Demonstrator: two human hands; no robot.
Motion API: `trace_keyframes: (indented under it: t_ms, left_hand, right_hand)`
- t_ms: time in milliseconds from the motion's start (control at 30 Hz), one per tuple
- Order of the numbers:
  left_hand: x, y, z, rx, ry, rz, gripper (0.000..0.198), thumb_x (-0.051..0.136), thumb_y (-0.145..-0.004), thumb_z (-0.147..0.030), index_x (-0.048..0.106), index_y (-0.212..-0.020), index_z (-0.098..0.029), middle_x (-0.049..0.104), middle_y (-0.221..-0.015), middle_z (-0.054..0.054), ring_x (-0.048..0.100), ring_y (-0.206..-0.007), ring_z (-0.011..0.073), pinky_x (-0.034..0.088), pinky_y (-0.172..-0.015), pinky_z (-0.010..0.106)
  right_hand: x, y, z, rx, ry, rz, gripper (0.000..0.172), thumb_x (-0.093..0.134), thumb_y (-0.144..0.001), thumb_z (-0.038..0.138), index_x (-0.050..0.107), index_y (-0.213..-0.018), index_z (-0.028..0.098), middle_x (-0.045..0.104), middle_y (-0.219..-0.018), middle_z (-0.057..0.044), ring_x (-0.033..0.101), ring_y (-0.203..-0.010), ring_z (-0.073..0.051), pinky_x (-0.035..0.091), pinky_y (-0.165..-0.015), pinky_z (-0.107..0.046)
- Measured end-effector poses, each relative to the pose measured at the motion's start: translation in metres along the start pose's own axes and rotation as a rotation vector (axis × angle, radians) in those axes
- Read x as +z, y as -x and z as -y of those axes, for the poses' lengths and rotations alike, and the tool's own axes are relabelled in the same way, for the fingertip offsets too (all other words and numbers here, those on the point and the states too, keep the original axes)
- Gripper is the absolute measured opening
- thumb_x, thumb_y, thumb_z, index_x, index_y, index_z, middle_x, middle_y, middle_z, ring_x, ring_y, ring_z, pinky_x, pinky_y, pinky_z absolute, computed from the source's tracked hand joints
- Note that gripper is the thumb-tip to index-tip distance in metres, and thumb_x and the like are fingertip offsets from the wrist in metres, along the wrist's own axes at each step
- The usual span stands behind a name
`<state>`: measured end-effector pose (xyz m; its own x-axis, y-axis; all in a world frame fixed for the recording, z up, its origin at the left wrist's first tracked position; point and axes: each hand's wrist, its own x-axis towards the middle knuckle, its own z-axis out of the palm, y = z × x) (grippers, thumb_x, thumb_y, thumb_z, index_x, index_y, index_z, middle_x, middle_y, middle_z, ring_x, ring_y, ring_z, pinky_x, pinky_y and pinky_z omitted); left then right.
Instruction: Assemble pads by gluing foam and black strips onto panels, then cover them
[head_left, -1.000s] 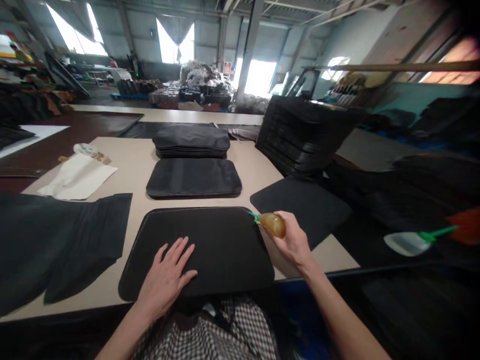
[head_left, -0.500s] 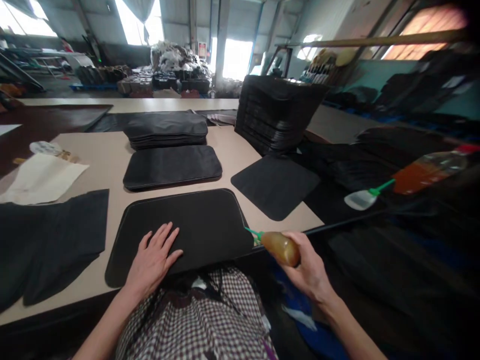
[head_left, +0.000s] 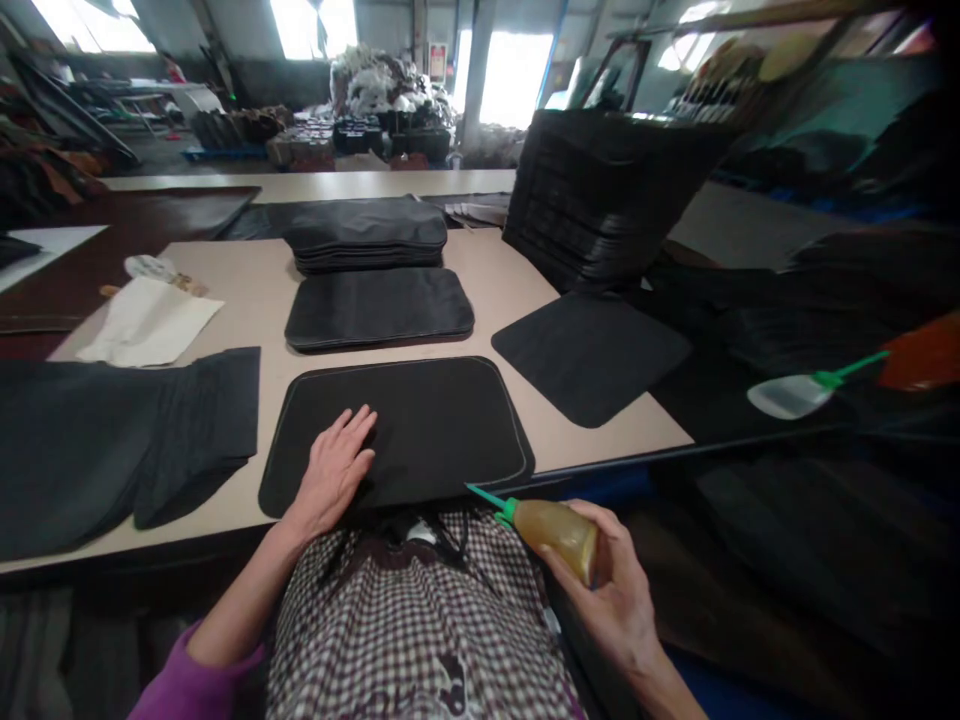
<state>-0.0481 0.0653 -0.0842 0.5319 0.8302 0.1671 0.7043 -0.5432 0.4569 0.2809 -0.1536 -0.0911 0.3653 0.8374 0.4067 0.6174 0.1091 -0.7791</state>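
Observation:
Lying at the table's front edge is a black rounded panel (head_left: 435,420) with a thin pale line near its border. My left hand (head_left: 337,470) rests flat on the panel's left part, fingers stretched out. In my right hand (head_left: 615,590) is a squeeze glue bottle (head_left: 551,530) with amber contents and a green nozzle. The bottle is tilted, its nozzle tip at the panel's near edge, right of the middle. Whether the tip touches the panel I cannot tell.
Behind the panel lie a stack of black panels (head_left: 382,308) and a thicker stack (head_left: 367,230). A tall black stack (head_left: 600,190) stands back right, with a loose panel (head_left: 589,355) before it. Black sheets (head_left: 202,430) lie left; a second green-nozzled bottle (head_left: 791,396) lies right.
The glue bottle's tip has moved from the panel's right side round to its near edge, further left. My left hand stays flat on the panel. The camera view has shifted.

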Motion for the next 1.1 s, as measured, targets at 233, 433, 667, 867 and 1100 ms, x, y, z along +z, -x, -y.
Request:
trace_keyframes:
  t_ms: [233,433,667,867,1100]
  left_hand:
    - [-0.047,0.006,0.028,-0.196,0.242,-0.161,0.057,0.022,-0.107,-0.053,0.046,-0.147,-0.021,0.067,-0.132,0.008,0.053,-0.131,0.0202,0.034,-0.116,0.043]
    - [-0.078,0.007,0.062,-0.093,-0.097,-0.009,0.054,0.022,-0.107,-0.051,0.062,-0.132,-0.024,0.070,-0.126,0.005,0.055,-0.119,0.0222,0.027,-0.113,0.047]
    - [-0.098,-0.002,0.076,0.014,-0.054,0.164,0.055,0.017,-0.108,-0.045,0.063,-0.131,-0.027,0.074,-0.119,0.000,0.052,-0.113,0.0219,0.025,-0.106,0.044]
    - [-0.105,-0.005,0.075,-0.006,0.000,0.205,0.056,0.014,-0.108,-0.045,0.061,-0.132,-0.027,0.074,-0.116,0.001,0.052,-0.113,0.0222,0.027,-0.104,0.042]
    - [-0.102,-0.004,0.075,0.008,-0.015,0.171,0.053,0.018,-0.107,-0.045,0.061,-0.133,-0.029,0.073,-0.119,0.002,0.055,-0.115,0.0213,0.031,-0.108,0.042]
  right_hand:
    - [0.069,-0.028,0.032,-0.142,-0.171,0.263,0.048,0.073,-0.090,0.035,0.049,-0.131,0.026,0.056,-0.121,-0.011,0.059,-0.111,-0.030,0.055,-0.093,-0.045]
    - [0.127,-0.054,0.073,-0.319,-0.273,0.457,0.048,0.069,-0.093,0.031,0.045,-0.134,0.027,0.056,-0.121,-0.011,0.058,-0.110,-0.029,0.053,-0.093,-0.044]
    - [0.188,-0.071,0.105,-0.417,-0.385,0.590,0.048,0.069,-0.092,0.030,0.044,-0.133,0.026,0.055,-0.119,-0.010,0.058,-0.107,-0.028,0.052,-0.092,-0.042]
    - [0.219,-0.090,0.118,-0.465,-0.363,0.555,0.046,0.066,-0.094,0.032,0.043,-0.132,0.026,0.054,-0.119,-0.011,0.058,-0.108,-0.029,0.052,-0.094,-0.044]
    - [0.191,-0.104,0.122,-0.160,-0.479,0.787,0.045,0.076,-0.086,0.039,0.052,-0.123,0.026,0.058,-0.109,-0.004,0.060,-0.096,-0.023,0.053,-0.085,-0.036]
